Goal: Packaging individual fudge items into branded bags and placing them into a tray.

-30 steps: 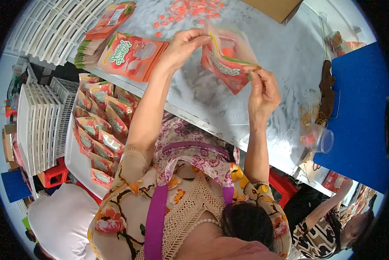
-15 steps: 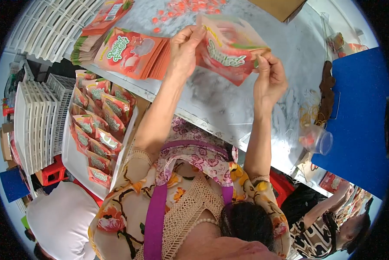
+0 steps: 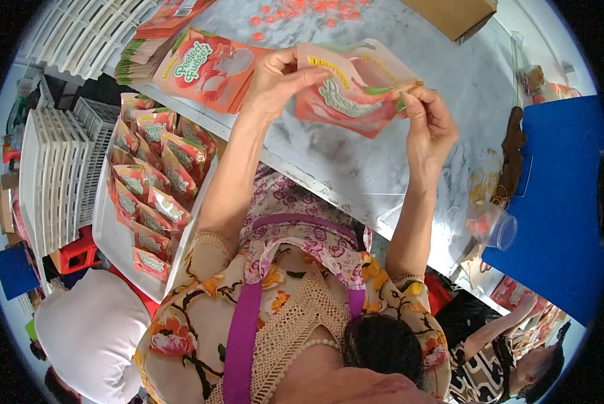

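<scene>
Between both hands (image 3: 285,77) (image 3: 428,121), pink pouch (image 3: 349,91).

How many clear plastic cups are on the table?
1. The clear plastic cup lies on its side near the table's front edge, beside the blue board, right of the right hand. Others may be hidden.
</scene>
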Demonstrator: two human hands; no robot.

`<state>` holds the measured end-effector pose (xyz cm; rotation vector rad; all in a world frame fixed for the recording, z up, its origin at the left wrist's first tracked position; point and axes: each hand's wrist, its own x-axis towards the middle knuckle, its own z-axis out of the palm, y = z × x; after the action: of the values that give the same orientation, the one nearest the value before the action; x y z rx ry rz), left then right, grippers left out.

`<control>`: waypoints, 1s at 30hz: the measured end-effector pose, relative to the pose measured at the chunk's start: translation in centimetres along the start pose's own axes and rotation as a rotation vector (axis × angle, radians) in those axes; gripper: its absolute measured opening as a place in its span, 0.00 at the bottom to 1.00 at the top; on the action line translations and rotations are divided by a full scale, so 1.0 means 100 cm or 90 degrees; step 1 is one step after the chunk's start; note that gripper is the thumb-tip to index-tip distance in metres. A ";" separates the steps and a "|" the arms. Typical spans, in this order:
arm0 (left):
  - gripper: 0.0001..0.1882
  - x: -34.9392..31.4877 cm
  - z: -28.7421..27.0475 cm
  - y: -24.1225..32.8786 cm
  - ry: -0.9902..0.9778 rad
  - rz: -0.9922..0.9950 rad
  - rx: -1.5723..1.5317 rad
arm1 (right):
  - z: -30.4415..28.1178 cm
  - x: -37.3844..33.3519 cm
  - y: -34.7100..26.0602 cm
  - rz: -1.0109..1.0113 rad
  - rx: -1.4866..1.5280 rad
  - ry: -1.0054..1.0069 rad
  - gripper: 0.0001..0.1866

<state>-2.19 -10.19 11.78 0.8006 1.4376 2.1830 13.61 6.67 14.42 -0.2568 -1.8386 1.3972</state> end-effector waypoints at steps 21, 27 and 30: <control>0.09 -0.026 0.030 0.024 -0.030 0.010 0.147 | 0.014 0.040 -0.054 -0.005 -0.377 -0.357 0.11; 0.11 -0.025 0.021 0.011 -0.056 0.009 0.274 | 0.018 0.039 -0.056 -0.032 -0.361 -0.372 0.09; 0.10 -0.026 0.020 0.015 -0.051 -0.001 0.168 | 0.019 0.047 -0.051 -0.092 -0.426 -0.441 0.10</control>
<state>1.06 -10.97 13.19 0.9631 1.7063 1.9604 10.69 6.22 20.94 0.0477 -2.8073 0.7637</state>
